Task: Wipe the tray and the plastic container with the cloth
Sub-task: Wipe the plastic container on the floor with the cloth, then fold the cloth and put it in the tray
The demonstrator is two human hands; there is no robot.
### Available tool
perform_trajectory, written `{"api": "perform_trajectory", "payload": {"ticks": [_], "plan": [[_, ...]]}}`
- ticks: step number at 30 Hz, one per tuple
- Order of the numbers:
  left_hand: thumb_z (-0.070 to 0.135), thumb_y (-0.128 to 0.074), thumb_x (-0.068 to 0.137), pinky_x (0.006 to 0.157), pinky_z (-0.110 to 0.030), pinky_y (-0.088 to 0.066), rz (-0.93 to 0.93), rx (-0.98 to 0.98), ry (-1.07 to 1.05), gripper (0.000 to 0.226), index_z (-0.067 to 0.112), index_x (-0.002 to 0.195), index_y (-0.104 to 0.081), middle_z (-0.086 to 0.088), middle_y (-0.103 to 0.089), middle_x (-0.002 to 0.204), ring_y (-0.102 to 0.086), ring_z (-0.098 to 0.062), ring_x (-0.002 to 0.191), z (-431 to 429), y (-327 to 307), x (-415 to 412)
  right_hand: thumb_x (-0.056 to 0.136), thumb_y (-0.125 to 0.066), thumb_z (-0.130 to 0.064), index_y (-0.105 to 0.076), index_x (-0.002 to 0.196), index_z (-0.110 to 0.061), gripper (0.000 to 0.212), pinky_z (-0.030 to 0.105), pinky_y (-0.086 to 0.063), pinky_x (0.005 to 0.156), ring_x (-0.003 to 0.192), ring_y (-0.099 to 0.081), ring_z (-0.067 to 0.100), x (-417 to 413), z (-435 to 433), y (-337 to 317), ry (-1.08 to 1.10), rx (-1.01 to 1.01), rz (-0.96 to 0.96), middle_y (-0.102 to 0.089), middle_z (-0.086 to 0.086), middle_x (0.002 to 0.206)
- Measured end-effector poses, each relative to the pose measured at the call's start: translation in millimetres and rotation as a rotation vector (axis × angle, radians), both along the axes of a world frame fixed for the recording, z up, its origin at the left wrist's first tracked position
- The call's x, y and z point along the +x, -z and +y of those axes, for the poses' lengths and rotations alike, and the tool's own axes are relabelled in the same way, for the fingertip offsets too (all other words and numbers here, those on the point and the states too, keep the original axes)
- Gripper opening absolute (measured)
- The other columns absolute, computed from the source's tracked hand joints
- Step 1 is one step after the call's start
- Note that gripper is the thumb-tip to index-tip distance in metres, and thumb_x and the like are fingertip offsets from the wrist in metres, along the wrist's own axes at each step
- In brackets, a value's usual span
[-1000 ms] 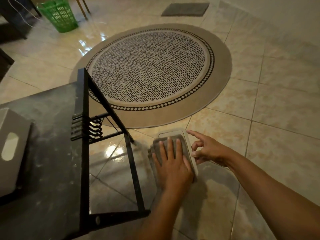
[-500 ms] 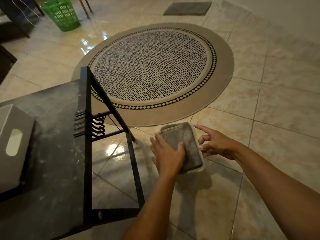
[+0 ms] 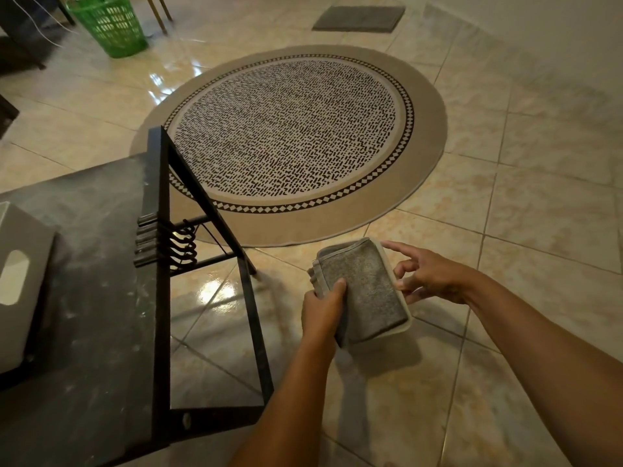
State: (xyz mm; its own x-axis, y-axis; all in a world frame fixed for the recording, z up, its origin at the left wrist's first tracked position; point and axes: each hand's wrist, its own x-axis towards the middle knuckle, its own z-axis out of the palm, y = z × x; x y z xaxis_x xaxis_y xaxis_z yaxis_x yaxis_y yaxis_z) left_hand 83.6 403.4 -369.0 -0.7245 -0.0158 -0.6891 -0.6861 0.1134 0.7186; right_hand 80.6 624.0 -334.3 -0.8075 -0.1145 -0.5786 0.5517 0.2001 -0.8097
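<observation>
A folded grey cloth [image 3: 365,291] lies flat over a pale plastic container [image 3: 403,320], of which only the right rim and near corner show. Both are held in the air above the floor tiles. My left hand [image 3: 322,310] grips the cloth's near left edge, thumb on top. My right hand [image 3: 428,276] holds the container's right rim with thumb and lower fingers, the index finger stretched out over the far corner. At the left edge, a grey tray-like object [image 3: 20,284] with an oval handle cut-out rests on the dark table.
A dark marble-look table [image 3: 91,298] with a black metal frame [image 3: 161,264] fills the lower left. A round patterned rug [image 3: 293,136] lies ahead on glossy tiles. Farther back stand a green basket [image 3: 109,23] and a grey doormat [image 3: 359,18].
My left hand has slid from flat on top of the cloth back to its near left edge, uncovering the cloth. The cloth and container have shifted slightly away and rightward.
</observation>
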Motion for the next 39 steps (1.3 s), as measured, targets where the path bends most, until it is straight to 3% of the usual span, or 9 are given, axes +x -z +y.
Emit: {"api": "perform_trajectory", "payload": {"ticks": [9, 12, 16, 20, 24, 27, 30, 35, 39], "plan": [[0.042, -0.078, 0.079, 0.094, -0.051, -0.053, -0.130, 0.183, 0.030, 0.046, 0.014, 0.111, -0.061, -0.011, -0.069, 0.111, -0.065, -0.031, 0.103, -15.8, -13.6, -1.0, 0.084, -0.059, 0.019, -0.036, 0.149, -0.038, 0.089, 0.037, -0.062, 0.066, 0.070, -0.061, 0.019, -1.8, -1.6, -2.4, -0.008, 0.022, -0.015, -0.053, 0.009, 0.086], [0.034, -0.077, 0.082, 0.084, -0.046, -0.059, 0.069, 0.080, 0.045, 0.032, 0.017, 0.106, -0.064, -0.007, -0.072, 0.105, -0.070, -0.026, 0.096, -17.2, -14.4, -2.7, 0.085, -0.059, 0.019, -0.036, 0.149, -0.038, 0.089, 0.034, -0.061, 0.063, 0.069, -0.061, 0.017, -1.7, -2.2, -3.0, -0.011, 0.041, -0.012, -0.053, 0.010, 0.087], [0.025, -0.062, 0.095, 0.074, -0.030, -0.055, 0.463, -0.270, 0.079, 0.010, 0.029, 0.101, -0.055, 0.011, -0.063, 0.094, -0.063, -0.013, 0.091, -14.9, -34.0, 0.0, 0.085, -0.058, 0.019, -0.034, 0.150, -0.037, 0.089, 0.033, -0.061, 0.063, 0.073, -0.062, 0.020, 1.2, -5.9, -7.5, -0.002, 0.093, 0.002, -0.054, 0.013, 0.088], [0.022, -0.055, 0.099, 0.064, -0.021, -0.053, 0.661, -0.321, 0.111, 0.007, 0.027, 0.103, -0.053, 0.011, -0.059, 0.088, -0.062, -0.004, 0.080, -19.3, -70.0, 13.0, 0.084, -0.064, 0.013, -0.029, 0.154, -0.033, 0.090, 0.034, -0.060, 0.066, 0.077, -0.063, 0.022, 8.1, -15.3, -20.6, 0.032, 0.209, 0.015, -0.061, 0.018, 0.095], [0.020, -0.055, 0.099, 0.060, -0.014, -0.049, 0.767, -0.303, 0.117, 0.009, 0.028, 0.103, -0.055, 0.011, -0.060, 0.085, -0.061, -0.001, 0.077, -25.3, -115.1, 25.2, 0.088, -0.071, -0.019, -0.040, 0.150, -0.023, 0.069, 0.040, -0.052, 0.086, 0.096, -0.060, 0.023, 9.6, -28.7, -50.6, 0.103, 0.493, 0.180, -0.061, 0.009, 0.108], [0.020, -0.060, 0.096, 0.059, -0.015, -0.050, 0.816, -0.236, 0.113, 0.013, 0.028, 0.106, -0.061, 0.012, -0.063, 0.086, -0.063, 0.000, 0.078, -30.3, -159.0, 36.5, 0.093, -0.066, -0.035, -0.039, 0.148, -0.025, 0.062, 0.045, -0.049, 0.097, 0.109, -0.060, 0.026, 8.1, -45.6, -95.1, 0.147, 0.350, 0.246, -0.062, 0.008, 0.117], [0.018, -0.061, 0.095, 0.061, -0.015, -0.053, 0.861, -0.094, 0.101, 0.010, 0.024, 0.103, -0.064, 0.006, -0.066, 0.087, -0.064, -0.002, 0.081, -43.7, -207.5, 48.4, 0.090, -0.065, -0.043, -0.025, 0.149, -0.046, 0.071, 0.050, -0.047, 0.100, 0.116, -0.061, 0.030, 13.6, -72.4, -152.9, 0.037, 0.043, 0.175, -0.060, 0.007, 0.128], [0.014, -0.066, 0.092, 0.064, -0.022, -0.057, 0.994, -0.018, 0.039, 0.007, 0.020, 0.094, -0.068, 0.000, -0.071, 0.086, -0.068, -0.008, 0.079, -92.4, -285.8, 60.4, 0.085, -0.071, -0.011, -0.029, 0.139, -0.062, 0.085, 0.052, -0.057, 0.088, 0.111, -0.068, 0.036, 27.0, -116.8, -233.2, -0.106, -0.397, 0.307, -0.069, 0.017, 0.125], [0.017, -0.068, 0.091, 0.065, -0.020, -0.057, 1.000, -0.060, -0.002, 0.006, 0.022, 0.096, -0.067, 0.001, -0.072, 0.091, -0.068, -0.006, 0.081, -153.2, -335.4, 66.7, 0.086, -0.062, 0.008, -0.047, 0.139, -0.041, 0.074, 0.048, -0.060, 0.086, 0.112, -0.067, 0.036, 27.0, -175.3, -282.5, -0.176, -0.413, 0.461, -0.068, 0.021, 0.121]]}}
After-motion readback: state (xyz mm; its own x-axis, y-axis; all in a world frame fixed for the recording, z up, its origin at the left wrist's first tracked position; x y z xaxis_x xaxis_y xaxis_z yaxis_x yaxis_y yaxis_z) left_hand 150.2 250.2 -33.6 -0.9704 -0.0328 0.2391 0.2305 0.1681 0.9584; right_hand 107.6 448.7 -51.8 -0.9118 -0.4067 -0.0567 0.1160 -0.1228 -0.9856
